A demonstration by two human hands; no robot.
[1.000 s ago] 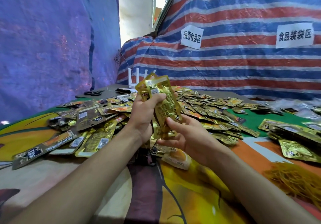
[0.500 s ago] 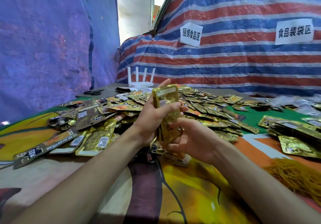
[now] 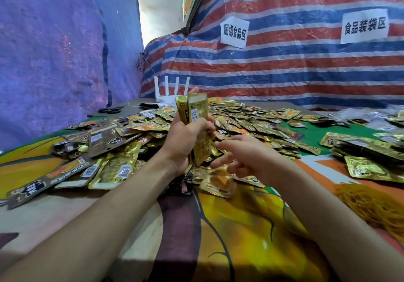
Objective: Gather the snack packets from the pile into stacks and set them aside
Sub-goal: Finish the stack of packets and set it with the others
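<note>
- The left hand [image 3: 185, 141], at the centre of the frame, is clenched round a stack of gold packets [image 3: 196, 115]. It holds them on end with the top edges up. I take it that lets the edges be squared and a new packet slid in alongside.
- The right hand [image 3: 247, 155] is just right of the stack and apart from it. Its fingers are loosely spread and it grasps nothing, hanging low over the nearest packets. It looks ready to fetch the next one.
- An orange-printed packet [image 3: 219, 183] lies flat just below both hands and is the closest candidate. I can't tell whether the fingers touch anything under them.
- The pile [image 3: 251, 122] sprawls across the middle of the frame, from the left edge to right of centre, on the colourful cloth [image 3: 240, 238]. Plenty remains to be gathered, so the job looks far from done.
- Gathered packets [image 3: 367, 148] lie at the right edge, well apart from the pile. That is presumably where the held stack goes once it is thick enough.
- A heap of yellow bands [image 3: 376, 205] sits at the lower right, near those gathered packets, probably for binding.
- The foil looks slick, so a tall stack held in one fist could fan out or slip. A firm squeeze low down, as here, seems sensible.
</note>
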